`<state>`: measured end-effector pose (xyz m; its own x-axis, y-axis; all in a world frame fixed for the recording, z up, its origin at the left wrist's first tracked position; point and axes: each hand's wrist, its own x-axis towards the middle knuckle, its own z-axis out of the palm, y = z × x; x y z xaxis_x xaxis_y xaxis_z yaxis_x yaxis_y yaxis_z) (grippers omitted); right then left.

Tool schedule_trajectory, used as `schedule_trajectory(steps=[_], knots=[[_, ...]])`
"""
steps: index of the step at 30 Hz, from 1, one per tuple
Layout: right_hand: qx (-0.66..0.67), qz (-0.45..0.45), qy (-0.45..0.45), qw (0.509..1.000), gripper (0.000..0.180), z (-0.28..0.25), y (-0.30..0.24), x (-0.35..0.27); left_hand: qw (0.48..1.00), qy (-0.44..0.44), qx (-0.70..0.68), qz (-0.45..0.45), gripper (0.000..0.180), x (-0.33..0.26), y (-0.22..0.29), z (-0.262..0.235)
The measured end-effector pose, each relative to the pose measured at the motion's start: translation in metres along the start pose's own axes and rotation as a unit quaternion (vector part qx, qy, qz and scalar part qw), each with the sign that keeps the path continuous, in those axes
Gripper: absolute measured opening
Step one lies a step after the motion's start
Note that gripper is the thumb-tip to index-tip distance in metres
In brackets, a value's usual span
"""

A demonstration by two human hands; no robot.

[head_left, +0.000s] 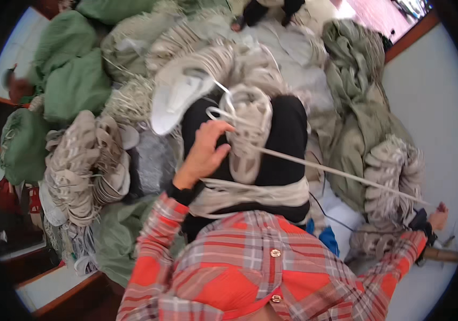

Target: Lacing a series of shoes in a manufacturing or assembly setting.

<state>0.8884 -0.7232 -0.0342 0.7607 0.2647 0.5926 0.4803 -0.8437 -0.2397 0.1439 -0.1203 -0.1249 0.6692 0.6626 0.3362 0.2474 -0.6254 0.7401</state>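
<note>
Nearest is the red and grey plaid shirt (266, 249) of the person. The green sacks (74, 75) are the largest things around, at the left and behind. Black trousers (285, 131) cover the thighs, and stacks of beige shoe uppers (74, 171) lie on both sides. Pale strands (256, 195) lie across the thighs. Above them, one beige shoe upper (246, 167) rests on the lap, with its toe toward the person. The left hand (203, 150) has thumb and fingers parted, and its fingertips touch the left edge of this upper, below white loops (219, 112). The right hand (439, 216), far to the right, is closed on a pale lace (336, 172), which runs tight from the upper.
</note>
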Motion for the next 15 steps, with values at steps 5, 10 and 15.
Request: schedule_trajectory(steps=[5,10,15], knots=[[0.134,0.164,-0.048,0.976,0.023,0.065,-0.074,-0.035,0.989,-0.069,0.125,-0.036,0.028,-0.001,-0.005,0.028],[0.242,-0.263,-0.231,0.905,0.026,0.109,-0.437,-0.233,0.988,-0.080,0.134,-0.010,0.023,-0.013,0.004,0.033],[0.339,-0.381,-0.389,0.767,0.014,0.078,-0.626,-0.338,0.990,-0.097,0.043,-0.094,0.026,-0.010,0.035,0.044]])
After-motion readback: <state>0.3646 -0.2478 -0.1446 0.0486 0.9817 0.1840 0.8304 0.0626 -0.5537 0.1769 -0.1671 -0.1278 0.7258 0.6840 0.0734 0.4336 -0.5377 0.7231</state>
